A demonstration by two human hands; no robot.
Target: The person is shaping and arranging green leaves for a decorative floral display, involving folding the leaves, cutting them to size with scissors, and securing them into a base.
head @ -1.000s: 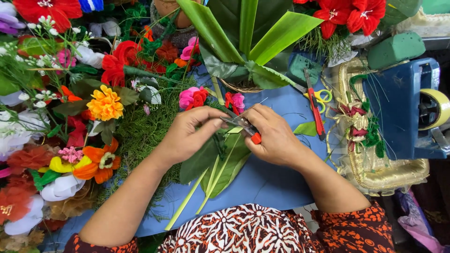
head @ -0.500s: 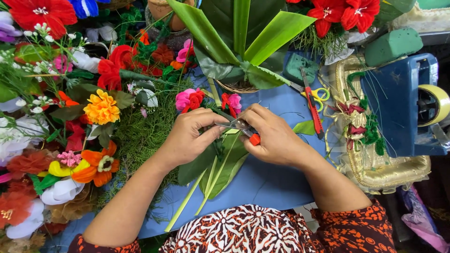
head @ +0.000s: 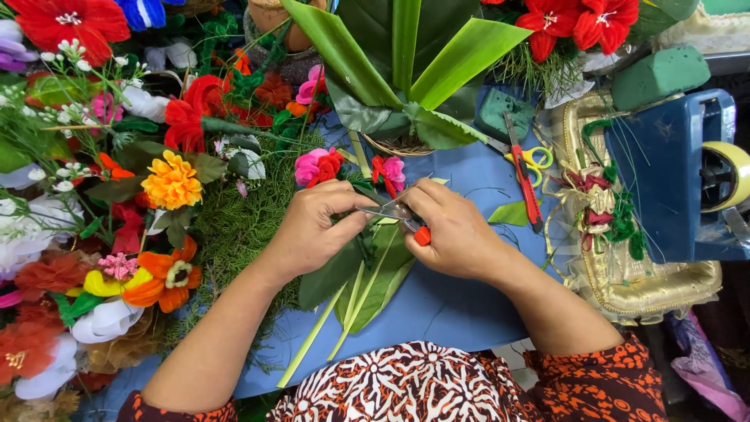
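My right hand [head: 457, 230] is closed around a pair of scissors [head: 394, 212] with a red handle, the metal blades pointing left. My left hand [head: 316, 227] pinches the upper end of long green leaves [head: 367, 281] right at the blades. The leaves lie on a blue table surface [head: 445, 309] and run down towards me. Both hands meet above the leaves, almost touching. What the blades cut is hidden by my fingers.
A heap of artificial flowers [head: 117, 172] fills the left side. A pot of broad leaves [head: 406, 70] stands behind the hands. A red cutter [head: 525, 176] and yellow-handled scissors [head: 535, 159] lie to the right, then a gold tray [head: 641, 273], a blue tape dispenser [head: 672, 172] and green foam blocks [head: 660, 74].
Both hands stay at the same spot over the leaves, with only small finger and scissor movements. The view has shifted slightly.
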